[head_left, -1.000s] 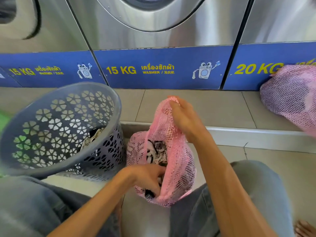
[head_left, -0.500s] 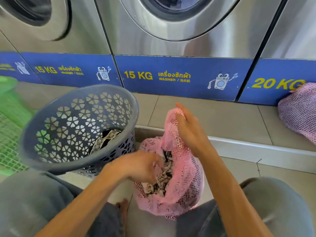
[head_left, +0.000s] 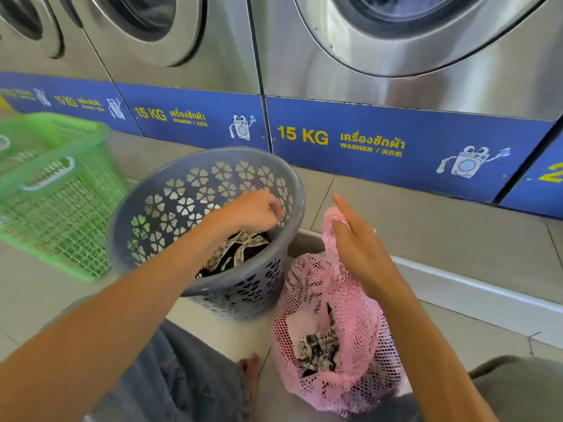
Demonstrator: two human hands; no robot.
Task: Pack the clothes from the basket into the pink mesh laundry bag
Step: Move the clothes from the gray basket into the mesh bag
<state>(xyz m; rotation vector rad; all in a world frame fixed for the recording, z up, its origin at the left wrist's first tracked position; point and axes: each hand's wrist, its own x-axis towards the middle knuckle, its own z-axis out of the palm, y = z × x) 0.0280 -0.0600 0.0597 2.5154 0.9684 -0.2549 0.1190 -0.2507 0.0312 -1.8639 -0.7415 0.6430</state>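
A grey plastic basket [head_left: 170, 190] with flower-shaped holes stands tilted on the floor between my knees. A beige and black patterned garment [head_left: 240, 251] lies at its bottom. My left hand [head_left: 253, 210] hangs inside the basket just above that garment, fingers curled downward and holding nothing. To the right stands the pink mesh laundry bag [head_left: 362, 345] with black and white clothes showing through it. My right hand [head_left: 356, 242] grips the bag's upper edge and holds it up.
A green plastic basket [head_left: 51, 190] sits at the left. Steel washing machines with blue 15 KG panels [head_left: 380, 141] line the back on a raised tiled step [head_left: 426, 217]. My legs in grey trousers [head_left: 182, 376] frame the floor, a bare foot [head_left: 249, 367] between them.
My left hand has left the pink bag's mouth and moved up and left into the grey basket. The view has swung left, showing the green basket and losing the second pink bag.
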